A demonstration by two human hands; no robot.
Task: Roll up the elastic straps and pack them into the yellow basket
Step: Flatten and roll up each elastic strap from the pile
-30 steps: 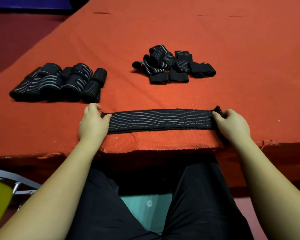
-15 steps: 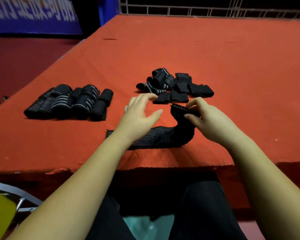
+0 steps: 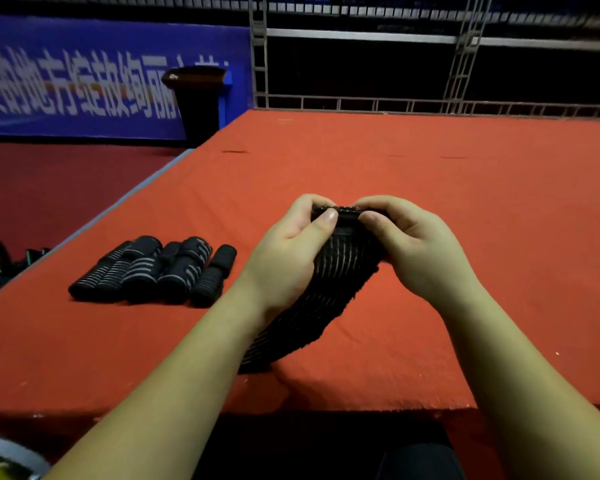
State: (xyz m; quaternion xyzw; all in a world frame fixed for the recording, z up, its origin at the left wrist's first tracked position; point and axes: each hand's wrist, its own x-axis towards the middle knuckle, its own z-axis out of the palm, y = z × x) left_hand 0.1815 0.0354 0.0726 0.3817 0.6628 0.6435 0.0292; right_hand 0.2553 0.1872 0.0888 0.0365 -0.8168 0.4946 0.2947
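Both hands — left hand [image 3: 288, 251] and right hand [image 3: 416, 251] — pinch the top end of the elastic strap [image 3: 326, 289] lifted off the red table [image 3: 430, 174], starting its roll — next, tight even turns down its trailing length

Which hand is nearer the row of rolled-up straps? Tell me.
Left. The left hand grips the strap just right of the rolled straps; the right hand holds it farther right.
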